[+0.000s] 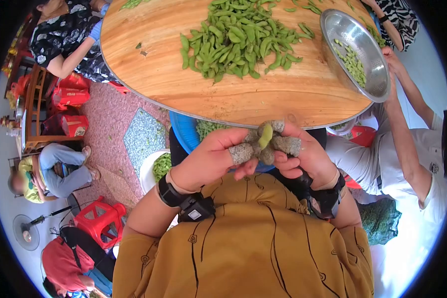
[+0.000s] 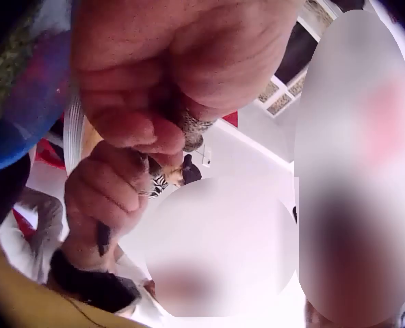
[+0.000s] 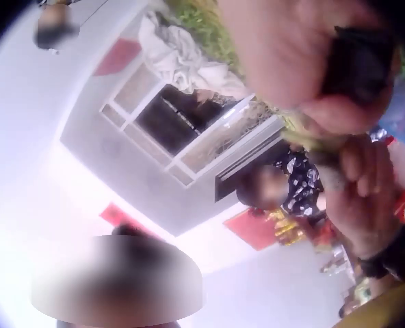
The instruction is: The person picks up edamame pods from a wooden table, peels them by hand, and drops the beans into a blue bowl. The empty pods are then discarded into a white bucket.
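Just past the table's near edge, both hands meet over the lap around one green edamame pod (image 1: pixel 266 135). My left hand (image 1: pixel 208 151) pinches it from the left with thumb and fingers. From the other side my right hand (image 1: pixel 313 154) grips the same pod, its lower fingers curled in. Grey, worn wraps (image 1: pixel 241 154) cover the thumbs and some fingertips. In the left wrist view the left palm (image 2: pixel 189 55) fills the top, the right hand (image 2: pixel 107 195) below it; the pod is hidden there. The right wrist view shows the pod blurred between the hands.
A heap of edamame pods (image 1: pixel 238 39) lies on the round wooden table (image 1: pixel 149 64). Another person's hand is at a metal colander (image 1: pixel 328 30) with shelled beans. Below the edge are a blue basin (image 1: pixel 181 131) and a white bucket (image 1: pixel 146 171) of green pieces. Red stools (image 1: pixel 102 221) and seated people surround.
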A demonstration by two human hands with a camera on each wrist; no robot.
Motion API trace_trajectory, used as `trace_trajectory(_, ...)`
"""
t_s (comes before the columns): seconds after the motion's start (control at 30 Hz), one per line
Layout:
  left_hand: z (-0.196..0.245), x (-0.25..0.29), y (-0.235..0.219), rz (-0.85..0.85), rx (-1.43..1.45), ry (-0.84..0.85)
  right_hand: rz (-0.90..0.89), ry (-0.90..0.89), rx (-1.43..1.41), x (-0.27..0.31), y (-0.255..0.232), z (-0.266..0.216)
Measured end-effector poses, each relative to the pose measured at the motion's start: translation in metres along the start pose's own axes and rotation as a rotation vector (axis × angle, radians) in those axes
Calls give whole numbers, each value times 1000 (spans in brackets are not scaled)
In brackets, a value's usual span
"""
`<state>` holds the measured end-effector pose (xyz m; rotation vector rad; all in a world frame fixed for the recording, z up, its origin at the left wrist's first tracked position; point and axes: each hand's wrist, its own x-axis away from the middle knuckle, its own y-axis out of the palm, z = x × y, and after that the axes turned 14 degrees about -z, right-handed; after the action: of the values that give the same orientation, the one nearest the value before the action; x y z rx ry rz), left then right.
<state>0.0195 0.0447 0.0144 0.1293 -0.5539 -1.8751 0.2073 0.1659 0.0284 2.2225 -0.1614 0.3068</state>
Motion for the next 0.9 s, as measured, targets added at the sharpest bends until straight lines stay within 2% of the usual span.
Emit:
trace_trajectory(0.03, -1, 1, -1, -81, 293, 44, -36, 7, -58, 1, 0, 1)
trace_trajectory(0.07, -3, 0, -2, -80, 293, 44, -36, 7, -58, 1, 3, 0)
trace_trajectory(0.13, -5, -2, -5, 16, 61, 6, 106, 49, 242, -1, 9, -4)
trace_trajectory(0.17, -6, -2, -6, 18, 60, 6, 104, 49, 242, -2, 10, -2)
trace_trajectory(0.23, -7, -2, -6, 136, -48, 27, 169, -41, 442, -2, 11, 4)
trace_trajectory(0.33, -8, -3, -6, 186, -90, -1, 199, -134, 562, 0, 8, 6)
trace_trajectory(0.67, -20, -5, -5, 151, -310, 51, 129, -98, 626, -1, 8, 0)
trace_trajectory(0.73, -27, -6, -8, 173, -547, 160, 154, -26, 599, -1, 10, -2)
trace_trajectory(0.77, -26, -4, -9, 173, -546, 159, 155, -25, 599, -1, 11, -3)
trace_trajectory(0.83, -17, 0, -9, -16, 57, -4, 97, 10, 242, 0, 13, -6)
trace_trajectory(0.87, -16, 1, -10, -17, 57, -5, 98, 9, 241, 1, 14, -8)
trace_trajectory(0.9, -16, 3, -10, -66, 250, -4, 51, 36, 116, 2, 15, -10)
